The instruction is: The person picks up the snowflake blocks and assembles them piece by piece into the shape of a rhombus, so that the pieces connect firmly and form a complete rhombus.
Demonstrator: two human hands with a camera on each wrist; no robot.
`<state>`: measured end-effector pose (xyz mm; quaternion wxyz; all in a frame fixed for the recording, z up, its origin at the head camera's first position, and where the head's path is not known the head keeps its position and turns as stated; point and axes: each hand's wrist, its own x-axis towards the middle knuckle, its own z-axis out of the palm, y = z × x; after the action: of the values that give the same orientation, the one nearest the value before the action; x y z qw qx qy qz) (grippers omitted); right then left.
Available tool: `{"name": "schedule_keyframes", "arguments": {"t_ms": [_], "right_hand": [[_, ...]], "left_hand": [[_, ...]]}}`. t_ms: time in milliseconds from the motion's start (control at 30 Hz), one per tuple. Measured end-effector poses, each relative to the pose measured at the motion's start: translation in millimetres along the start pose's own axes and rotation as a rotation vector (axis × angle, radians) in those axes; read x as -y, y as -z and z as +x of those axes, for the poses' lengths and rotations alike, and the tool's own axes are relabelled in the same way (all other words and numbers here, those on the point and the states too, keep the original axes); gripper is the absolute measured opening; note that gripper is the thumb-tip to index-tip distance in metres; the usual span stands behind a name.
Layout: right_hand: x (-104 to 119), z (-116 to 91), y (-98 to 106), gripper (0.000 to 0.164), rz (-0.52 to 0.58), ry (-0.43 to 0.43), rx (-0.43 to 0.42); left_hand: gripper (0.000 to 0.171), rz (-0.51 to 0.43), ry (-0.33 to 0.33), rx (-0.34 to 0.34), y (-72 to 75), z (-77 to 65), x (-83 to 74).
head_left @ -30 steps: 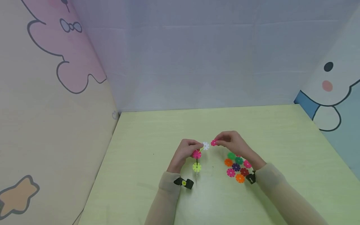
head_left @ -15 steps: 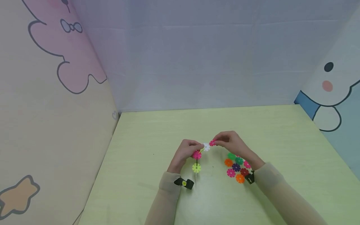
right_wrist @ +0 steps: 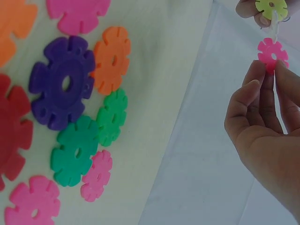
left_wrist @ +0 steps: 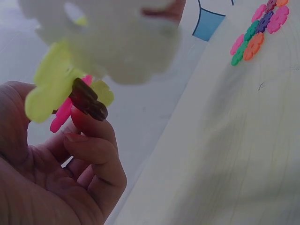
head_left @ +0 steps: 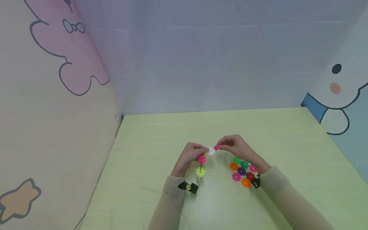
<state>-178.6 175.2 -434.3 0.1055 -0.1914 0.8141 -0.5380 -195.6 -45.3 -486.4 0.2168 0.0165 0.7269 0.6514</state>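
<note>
My left hand (head_left: 191, 156) holds a chain of interlocking snowflake discs. A white disc (head_left: 211, 150) is at its far end, and a pink disc (head_left: 201, 158) lies by the fingers. Below hangs a yellow-green disc (head_left: 200, 172), joined by a dark disc seen edge-on. In the left wrist view the white disc (left_wrist: 126, 51) looms blurred above a yellow disc (left_wrist: 47, 86) and a dark brown disc (left_wrist: 88, 99). My right hand (head_left: 233, 144) pinches a bright pink disc (right_wrist: 273, 49) between thumb and fingers. Its rim meets the white disc's edge, shown edge-on in the right wrist view.
Several loose discs lie grouped on the table (head_left: 161, 131) beneath the right forearm, among them a purple disc (right_wrist: 63, 83), a teal disc (right_wrist: 75, 151) and a red disc (right_wrist: 11, 131). A white sheet (head_left: 195, 64) hangs along the back edge; a cartoon-printed wall stands left.
The right hand has brought the pink disc leftward and slightly down, from a gap away to the white disc's edge. The left hand and its chain have shifted only a little.
</note>
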Motion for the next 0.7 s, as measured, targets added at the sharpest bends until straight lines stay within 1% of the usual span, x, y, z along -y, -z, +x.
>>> {"name": "schedule_keyframes", "arguments": {"t_ms": [100,167,333,400,533,700], "right_hand": [[0,0,0,0.013,-0.005,0.01,0.006],[-7,2,0,0.012,-0.008,0.017,0.003],[-31,6,0,0.012,-0.036,0.031,-0.018],[-35,7,-1,0.012,-0.055,0.024,-0.032],[-35,7,-1,0.009,-0.076,0.019,-0.05],[-35,8,0,0.008,-0.081,0.041,-0.03]], "left_hand": [[0.018,0.011,-0.004,-0.004,-0.5,-0.8,-0.5],[0.017,0.013,-0.009,-0.005,-0.8,-0.8,-0.6],[0.016,0.01,-0.023,0.0,-1.1,-1.0,-1.1],[0.016,0.006,-0.028,0.001,-1.3,-1.5,-1.4],[0.015,0.002,-0.043,0.001,-2.0,-1.4,-1.0],[0.014,0.014,-0.064,-0.008,-2.6,-0.1,1.3]]}}
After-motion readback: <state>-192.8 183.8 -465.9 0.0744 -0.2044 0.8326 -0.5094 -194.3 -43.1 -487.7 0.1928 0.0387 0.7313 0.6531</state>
